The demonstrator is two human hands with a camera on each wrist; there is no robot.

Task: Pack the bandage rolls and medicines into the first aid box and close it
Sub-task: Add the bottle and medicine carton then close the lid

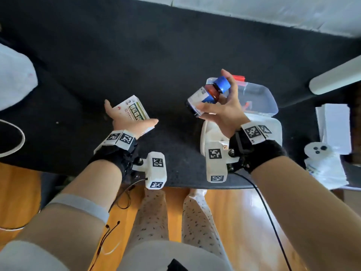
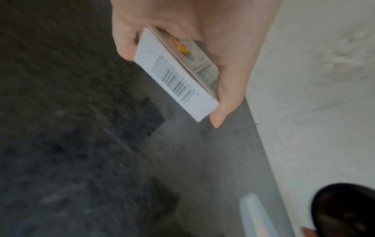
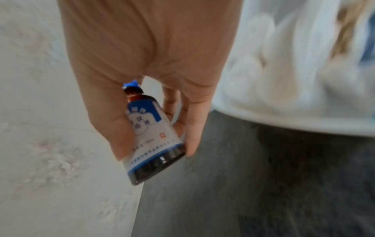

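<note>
My left hand (image 1: pixel 128 119) grips a flat white medicine carton (image 1: pixel 134 110) with green print, lifted above the dark mat; the left wrist view shows the carton (image 2: pixel 176 77) with its barcode side out, thumb and fingers around it. My right hand (image 1: pixel 224 106) holds an amber medicine bottle (image 1: pixel 207 94) with a blue cap and blue-white label, tilted, just left of the first aid box. In the right wrist view the bottle (image 3: pixel 150 133) sits between thumb and fingers. The first aid box (image 1: pixel 275 130) is white, its clear lid (image 1: pixel 259 98) open behind it.
A dark mat (image 1: pixel 156 55) covers the table. A white bag (image 1: pixel 13 77) lies at far left. White papers (image 1: pixel 334 126) and a white controller (image 1: pixel 317 150) on a plastic bag sit at right. A white bar (image 1: pixel 336 79) crosses the upper right.
</note>
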